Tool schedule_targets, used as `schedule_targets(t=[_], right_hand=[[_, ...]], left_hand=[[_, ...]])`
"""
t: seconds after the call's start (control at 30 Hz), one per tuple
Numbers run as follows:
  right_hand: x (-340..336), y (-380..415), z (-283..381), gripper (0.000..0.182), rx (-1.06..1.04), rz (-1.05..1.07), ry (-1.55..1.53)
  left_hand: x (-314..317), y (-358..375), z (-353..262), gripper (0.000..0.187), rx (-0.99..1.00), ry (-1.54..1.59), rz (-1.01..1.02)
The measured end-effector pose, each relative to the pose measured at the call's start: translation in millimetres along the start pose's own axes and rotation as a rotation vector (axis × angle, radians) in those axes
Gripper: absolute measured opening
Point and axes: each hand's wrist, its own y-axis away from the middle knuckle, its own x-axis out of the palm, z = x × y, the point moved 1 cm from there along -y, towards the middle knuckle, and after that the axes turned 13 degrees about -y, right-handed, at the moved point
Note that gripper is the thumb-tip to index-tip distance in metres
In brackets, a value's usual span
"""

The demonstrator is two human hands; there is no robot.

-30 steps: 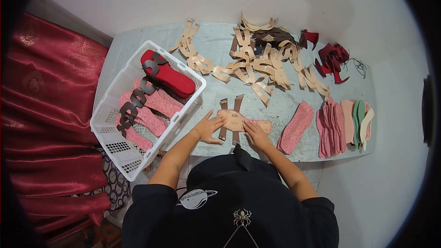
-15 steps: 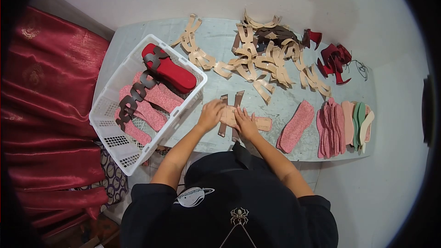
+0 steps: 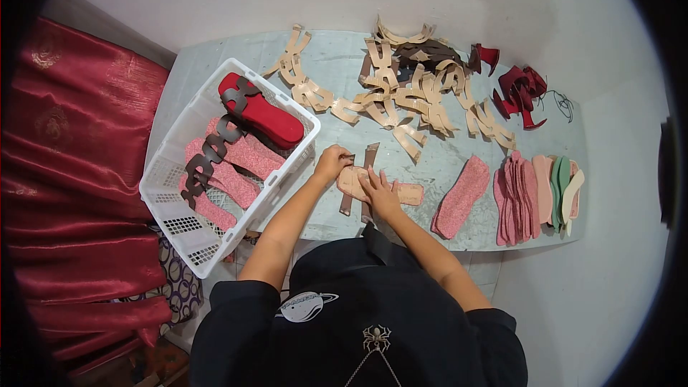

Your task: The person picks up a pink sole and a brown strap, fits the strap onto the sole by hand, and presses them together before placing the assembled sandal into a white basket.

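Pale-green tabletop point(image 3: 451, 149); white perforated plastic basket point(image 3: 262, 196) along its left side. Tan, flat shoe-shaped insole point(image 3: 350, 183) near front edge, right hand point(image 3: 381, 193) open on it (bracing, likely). Left hand point(image 3: 332, 164) pinches dark-brown strap point(image 3: 346, 206), apparently controlling its end.

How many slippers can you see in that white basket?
4 in the white basket: one red slipper at the far end, then three pink ones: beside the red, in the middle, and at the near end. Others may be hidden beneath.
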Motion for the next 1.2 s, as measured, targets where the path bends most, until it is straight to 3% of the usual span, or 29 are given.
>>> schedule_targets(t=[0.2, 0.3, 0.57, 1.0, 1.2], right_hand=[[14.3, -8.9, -4.1, 0.057, -0.185, -0.173, 0.316], [12.7, -12.2, -6.4, 0.046, -0.216, -0.145, 0.252], [13.7, -9.9, -2.0, 0.05, -0.145, -0.16, 0.315], [14.4, -10.1, -2.7, 0.059, -0.094, -0.12, 0.256], [17.1, -10.2, -4.0, 0.055, -0.107, -0.151, 0.308]], left_hand=[[-6.7, 9.4, -13.9, 0.014, 0.013, 0.084, 0.028], [-5.2, 15.9, -13.5, 0.013, 0.09, 0.041, 0.004], [2.5, 33.9, -13.0, 0.009, 0.329, -0.153, -0.124], [5.8, 45.8, -6.9, 0.014, 0.481, -0.27, -0.141], [7.9, 47.4, -3.6, 0.019, 0.522, -0.313, -0.128]])
